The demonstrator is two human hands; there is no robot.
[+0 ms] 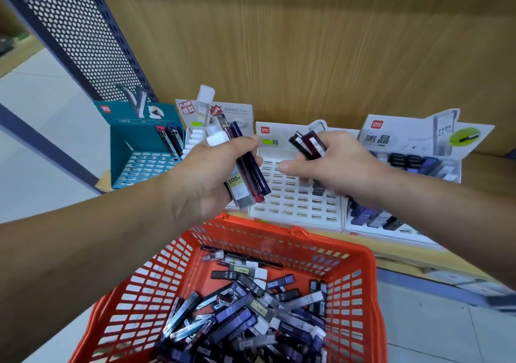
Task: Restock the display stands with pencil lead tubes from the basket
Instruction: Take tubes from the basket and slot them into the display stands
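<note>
A bundle of lead tubes (pixel 247 172) is sitting clamped in your left grip (pixel 206 175), just above the far rim of the orange basket (pixel 279 230). Your right grip (pixel 335 164) is pinching several dark tubes (pixel 308 145) over the white slotted stand (pixel 293 207). Loose tubes (pixel 251 309) are lying heaped in the basket below.

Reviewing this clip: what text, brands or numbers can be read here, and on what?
"deli": red logo on the right stand's header and on the teal stand.
"黑晶": same header.
"HB 0.5": tubes in the basket.
"100": grey tube in the left hand.
"自动铅芯": header of the white stand behind that hand.
Finer print is too blurred to read.
</note>
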